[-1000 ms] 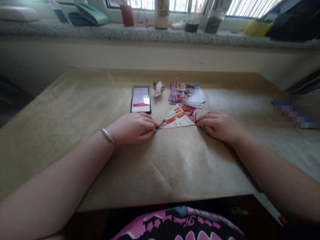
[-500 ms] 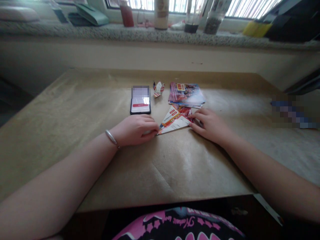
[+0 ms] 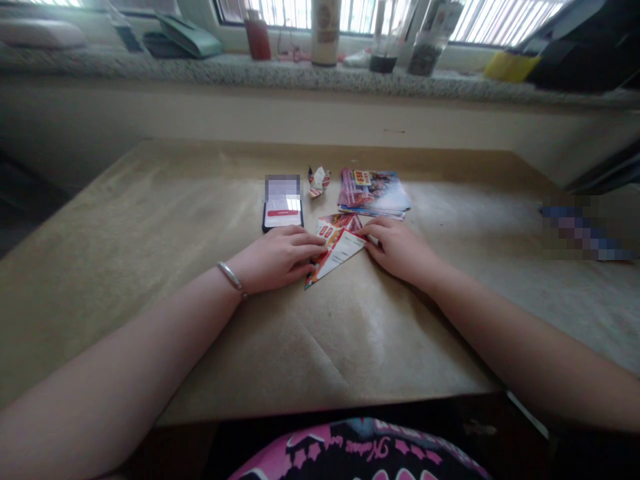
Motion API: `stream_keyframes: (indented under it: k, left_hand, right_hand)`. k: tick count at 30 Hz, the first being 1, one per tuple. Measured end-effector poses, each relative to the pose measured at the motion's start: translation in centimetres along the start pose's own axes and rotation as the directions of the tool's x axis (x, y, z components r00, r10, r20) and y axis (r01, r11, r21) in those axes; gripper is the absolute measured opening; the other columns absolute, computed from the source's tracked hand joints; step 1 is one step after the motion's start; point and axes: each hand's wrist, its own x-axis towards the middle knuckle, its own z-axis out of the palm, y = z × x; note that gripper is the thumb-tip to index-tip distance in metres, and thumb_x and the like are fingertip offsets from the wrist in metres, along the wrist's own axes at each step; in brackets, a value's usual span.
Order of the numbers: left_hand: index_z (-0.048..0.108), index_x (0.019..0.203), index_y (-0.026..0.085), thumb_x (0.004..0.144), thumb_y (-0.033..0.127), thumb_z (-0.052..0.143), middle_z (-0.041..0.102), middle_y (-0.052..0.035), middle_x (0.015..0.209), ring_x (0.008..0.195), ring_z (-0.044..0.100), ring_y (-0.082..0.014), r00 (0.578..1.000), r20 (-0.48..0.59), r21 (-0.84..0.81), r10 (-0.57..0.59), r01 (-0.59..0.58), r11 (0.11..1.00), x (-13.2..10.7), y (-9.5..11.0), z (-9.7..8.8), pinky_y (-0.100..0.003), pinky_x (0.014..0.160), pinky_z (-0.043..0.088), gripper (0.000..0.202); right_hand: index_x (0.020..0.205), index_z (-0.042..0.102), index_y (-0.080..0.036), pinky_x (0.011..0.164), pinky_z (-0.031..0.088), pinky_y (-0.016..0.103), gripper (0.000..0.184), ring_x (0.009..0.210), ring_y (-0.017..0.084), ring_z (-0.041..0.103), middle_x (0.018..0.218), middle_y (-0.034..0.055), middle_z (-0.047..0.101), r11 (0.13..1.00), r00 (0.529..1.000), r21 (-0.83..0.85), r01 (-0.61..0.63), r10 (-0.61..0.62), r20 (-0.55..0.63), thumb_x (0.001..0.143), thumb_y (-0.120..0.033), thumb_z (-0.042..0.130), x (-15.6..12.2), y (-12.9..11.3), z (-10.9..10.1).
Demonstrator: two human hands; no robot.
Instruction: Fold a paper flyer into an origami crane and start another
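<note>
A folded sheet of printed paper [image 3: 341,257], white, red and orange, lies on the table between my hands, one pointed corner toward me. My left hand [image 3: 285,257], with a silver bangle at the wrist, has its fingertips over the paper's left edge and holds it against the table. At the right corner, my right hand [image 3: 395,245] grips the paper between thumb and fingers. Just behind it lies a stack of printed leaflets [image 3: 376,190]. A small folded paper piece [image 3: 319,181] stands left of the stack.
A phone [image 3: 283,210] with a lit screen lies beyond my left hand, close to its fingers. The brown-covered table [image 3: 225,353] ends at a wall below a granite windowsill [image 3: 210,75] holding bottles and jars. A blurred flat item [image 3: 580,230] is at the far right.
The folded paper has turned and shifted left, its left point now nearer me. My left hand moved from that point onto the paper's edge; my right hand moved left with its corner.
</note>
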Motion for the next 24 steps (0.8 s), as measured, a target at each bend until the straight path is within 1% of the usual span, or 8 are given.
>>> stream_keyframes:
  k: [4,9,13,17,19,21,24]
  left_hand:
    - [0.058,0.127,0.021,0.092,0.034,0.048,0.06,-0.009,0.127,0.115,0.054,-0.0244,0.999,0.033,0.004,-0.019,0.018,1.0,-0.1,0.4,-0.4,-0.042,0.102,0.042,0.039]
    - [0.058,0.128,0.024,0.089,0.041,0.055,0.057,-0.0091,0.131,0.121,0.05,-0.0258,0.996,0.089,-0.034,-0.012,0.015,0.999,-0.1,0.2,-0.7,-0.043,0.105,0.038,0.043]
    - [0.058,0.128,0.026,0.088,0.042,0.056,0.055,-0.0085,0.133,0.123,0.048,-0.0258,0.995,0.103,-0.043,-0.017,0.021,0.999,-0.1,0.1,-0.7,-0.043,0.107,0.035,0.043]
    - [0.056,0.129,0.026,0.089,0.044,0.055,0.054,-0.0094,0.133,0.122,0.048,-0.0263,0.994,0.104,-0.019,-0.029,0.032,0.999,-0.1,0.2,-0.6,-0.044,0.106,0.036,0.045]
    - [0.056,0.129,0.025,0.089,0.045,0.055,0.054,-0.01,0.133,0.121,0.048,-0.0266,0.995,0.095,-0.013,-0.031,0.032,0.999,-0.1,0.3,-0.5,-0.044,0.106,0.036,0.045]
    - [0.057,0.129,0.025,0.088,0.044,0.055,0.054,-0.0101,0.133,0.12,0.049,-0.0266,0.995,0.093,-0.006,-0.035,0.035,0.999,-0.1,0.4,-0.5,-0.044,0.105,0.037,0.045]
    - [0.057,0.129,0.025,0.089,0.044,0.054,0.054,-0.0097,0.133,0.119,0.05,-0.0261,0.995,0.094,-0.002,-0.03,0.031,1.0,-0.1,0.4,-0.6,-0.043,0.105,0.037,0.044]
  right_hand:
    - [0.106,0.067,-0.016,0.088,0.048,0.039,0.027,0.098,0.026,0.06,0.108,0.0128,0.065,0.999,0.999,0.016,-0.031,0.032,-0.04,0.088,-0.02,0.047,0.2,-0.1,0.4]
    - [0.104,0.067,-0.021,0.09,0.049,0.04,0.025,0.098,0.024,0.061,0.105,0.0094,0.066,0.992,0.994,0.127,0.006,0.007,-0.106,0.086,-0.019,0.05,0.3,0.9,1.2]
    - [0.1,0.069,-0.019,0.09,0.049,0.043,0.024,0.098,0.025,0.061,0.102,0.0109,0.067,0.986,0.987,0.17,-0.002,0.029,-0.155,0.084,-0.019,0.052,0.3,1.1,1.5]
    - [0.1,0.07,-0.021,0.093,0.047,0.045,0.025,0.1,0.025,0.06,0.105,0.0106,0.067,0.984,0.983,0.175,0.03,0.003,-0.181,0.081,-0.017,0.053,0.3,0.8,1.4]
    - [0.097,0.069,-0.021,0.096,0.045,0.046,0.022,0.104,0.025,0.059,0.107,0.0108,0.066,0.977,0.978,0.213,0.033,0.013,-0.208,0.081,-0.02,0.054,0.3,0.7,1.3]
    - [0.094,0.069,-0.021,0.096,0.045,0.047,0.019,0.106,0.025,0.057,0.11,0.0114,0.064,0.961,0.968,0.278,0.011,0.059,-0.242,0.083,-0.026,0.054,0.3,0.8,1.1]
    - [0.084,0.066,-0.021,0.094,0.045,0.045,0.023,0.104,0.023,0.058,0.109,0.0101,0.064,0.922,0.961,0.386,0.013,0.095,-0.259,0.089,-0.033,0.047,0.3,0.9,0.7]
